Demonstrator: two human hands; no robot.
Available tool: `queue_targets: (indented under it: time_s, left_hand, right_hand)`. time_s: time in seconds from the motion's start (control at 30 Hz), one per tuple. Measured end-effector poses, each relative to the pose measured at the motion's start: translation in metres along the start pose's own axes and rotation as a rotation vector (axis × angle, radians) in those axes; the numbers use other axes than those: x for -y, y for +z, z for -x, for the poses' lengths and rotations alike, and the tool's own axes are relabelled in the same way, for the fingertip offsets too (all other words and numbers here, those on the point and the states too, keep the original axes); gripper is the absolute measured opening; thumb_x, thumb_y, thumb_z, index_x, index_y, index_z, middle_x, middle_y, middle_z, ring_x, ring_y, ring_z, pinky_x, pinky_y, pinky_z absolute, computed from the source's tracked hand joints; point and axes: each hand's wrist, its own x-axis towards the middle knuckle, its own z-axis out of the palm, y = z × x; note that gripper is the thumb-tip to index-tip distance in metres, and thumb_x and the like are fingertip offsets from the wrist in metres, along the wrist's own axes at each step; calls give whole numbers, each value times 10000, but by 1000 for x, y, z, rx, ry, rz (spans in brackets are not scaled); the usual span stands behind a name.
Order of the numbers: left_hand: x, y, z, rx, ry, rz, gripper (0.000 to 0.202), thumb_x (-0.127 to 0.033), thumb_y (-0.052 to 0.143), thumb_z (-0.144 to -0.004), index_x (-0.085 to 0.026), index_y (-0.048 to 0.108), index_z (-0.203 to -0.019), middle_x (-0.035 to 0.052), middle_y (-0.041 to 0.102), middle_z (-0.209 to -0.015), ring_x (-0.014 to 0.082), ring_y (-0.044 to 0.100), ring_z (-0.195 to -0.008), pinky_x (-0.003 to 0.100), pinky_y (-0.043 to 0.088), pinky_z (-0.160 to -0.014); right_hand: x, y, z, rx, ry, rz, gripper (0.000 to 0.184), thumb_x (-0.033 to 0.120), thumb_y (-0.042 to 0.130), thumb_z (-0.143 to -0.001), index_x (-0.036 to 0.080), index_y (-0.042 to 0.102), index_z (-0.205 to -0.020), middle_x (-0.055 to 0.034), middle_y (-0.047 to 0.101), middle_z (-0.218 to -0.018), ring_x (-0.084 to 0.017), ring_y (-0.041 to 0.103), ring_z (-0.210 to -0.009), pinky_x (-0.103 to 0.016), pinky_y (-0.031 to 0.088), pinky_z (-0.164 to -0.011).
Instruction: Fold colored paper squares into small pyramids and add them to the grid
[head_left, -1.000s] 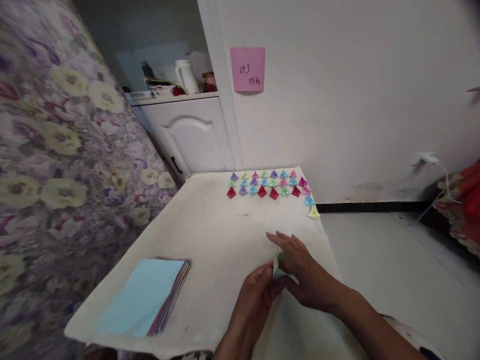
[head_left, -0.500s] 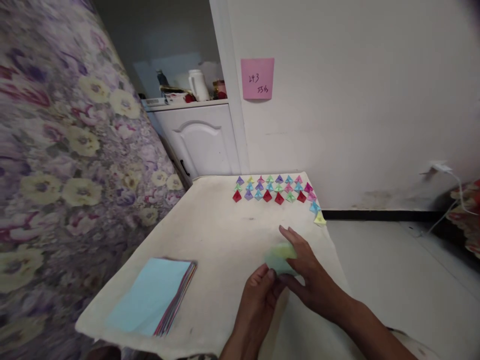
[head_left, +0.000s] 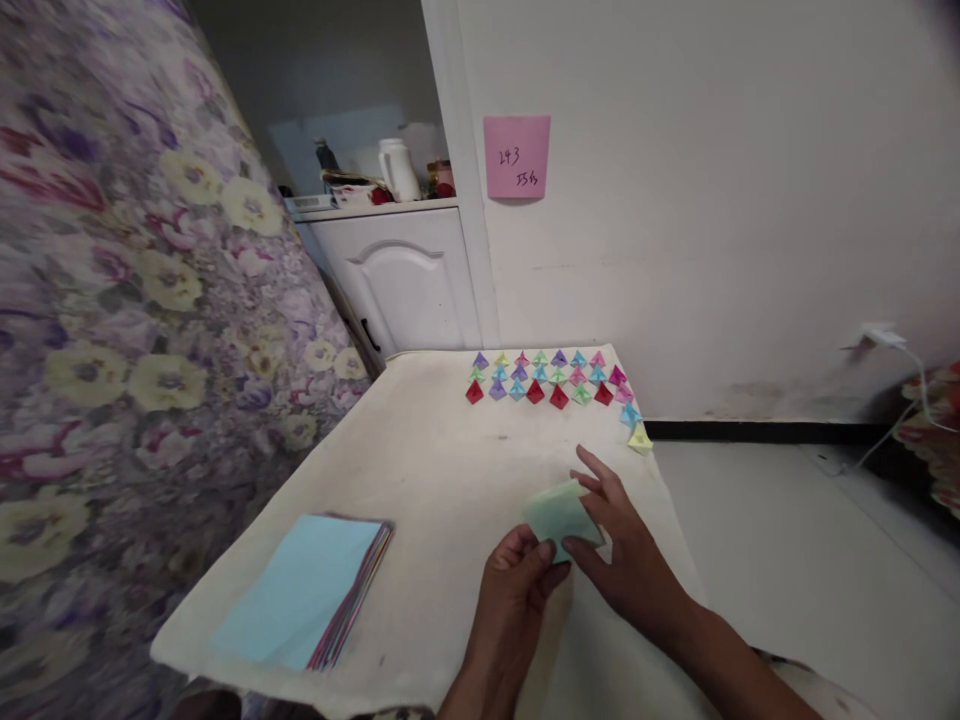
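Observation:
Both my hands hold a small pale green folded paper (head_left: pixel 559 512) just above the cream-covered table (head_left: pixel 420 470). My left hand (head_left: pixel 517 590) pinches its near corner from below. My right hand (head_left: pixel 622 545) grips its right edge between thumb and fingers, with the upper fingers stretched forward. At the table's far edge lie several small folded paper pieces (head_left: pixel 551 378) in red, purple, blue, green and pink, set in rows. A stack of coloured paper sheets (head_left: pixel 307 592), light blue on top, rests at the near left of the table.
A floral curtain or cover (head_left: pixel 112 330) fills the left side. A white wall with a pink note (head_left: pixel 517 156) stands behind the table. A white cabinet (head_left: pixel 390 270) holds a jug and clutter. A charger and cable (head_left: pixel 885 345) hang at the right.
The green paper has turned from edge-on to lying flatter and more open between my hands. My view has shifted slightly right and down.

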Motion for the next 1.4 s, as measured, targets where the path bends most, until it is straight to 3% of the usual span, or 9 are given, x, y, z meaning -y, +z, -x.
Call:
queue_targets:
  time_s: [0.17, 0.3, 0.4, 0.5, 0.63, 0.77, 0.9, 1.17, 1.4]
  left_hand:
    - [0, 0, 0, -51, 19, -52, 144, -129, 701, -703, -138, 650, -838, 28, 679, -833, 105, 620, -729, 212, 509, -686]
    - [0, 1, 2, -83, 31, -101, 125, -145, 711, -692, -149, 655, -804, 7, 670, -793, 95, 608, -701, 205, 504, -666]
    - [-1, 2, 4, -50, 27, -183, 148, -167, 700, -705, -152, 673, -849, 26, 683, -823, 111, 606, -734, 209, 488, -677]
    - [1, 0, 3, -5, -15, -270, 307, -214, 700, -709, -155, 666, -1008, 61, 690, -904, 132, 603, -764, 219, 473, -670]
    - [9, -8, -5, -29, 7, -351, 319, -306, 747, -650, -127, 706, -912, 46, 680, -731, 114, 560, -621, 220, 449, -587]
    - [12, -11, -8, -110, 59, -499, 339, -386, 778, -581, -106, 716, -761, 26, 624, -595, 119, 526, -554, 227, 430, -527]
    - [7, -7, -3, -95, 60, -514, 372, -417, 740, -624, -112, 702, -832, 35, 623, -638, 137, 537, -588, 248, 451, -547]
    - [-2, -6, -1, -114, 155, -523, 253, -380, 674, -713, -135, 625, -677, -23, 533, -566, 100, 492, -556, 205, 420, -541]
    - [-7, 7, 11, -154, 259, -483, 189, -338, 635, -756, -149, 630, -746, -7, 593, -663, 111, 524, -619, 210, 432, -584]
  right_hand:
    - [-5, 4, -1, -89, 185, -166, 558, 125, 565, -701, 264, 446, -1228, -77, 426, -1307, -210, 554, -991, -390, 475, -862]
    - [-4, 6, -4, -57, 365, -353, 646, 112, 551, -691, 257, 375, -1296, -22, 563, -1017, -148, 586, -763, -308, 494, -720]
    - [0, 7, -5, -57, 380, -413, 628, 100, 532, -688, 263, 403, -1280, 16, 564, -867, -144, 575, -742, -280, 475, -704]
    - [4, 9, -4, -46, 374, -443, 621, 92, 513, -679, 260, 424, -1271, 24, 554, -829, -144, 573, -739, -274, 465, -704]
    - [2, 12, -3, 5, 398, -484, 621, 79, 505, -647, 229, 442, -1246, 20, 560, -806, -152, 571, -723, -265, 459, -663]
    - [-6, 15, -5, 14, 411, -488, 337, 114, 575, -616, 160, 590, -950, -5, 603, -777, -177, 563, -735, -263, 446, -655]
    - [-10, 14, -6, 36, 413, -462, 79, 152, 574, -653, 156, 579, -732, 16, 557, -663, -151, 513, -646, -242, 414, -593]
    - [-15, 14, -3, 50, 357, -438, 115, 180, 609, -655, 152, 599, -765, 22, 551, -670, -141, 491, -642, -224, 391, -572]
    - [-23, 18, 1, 59, 377, -582, 201, 238, 666, -645, 154, 598, -815, 24, 582, -685, -130, 512, -600, -229, 404, -556]
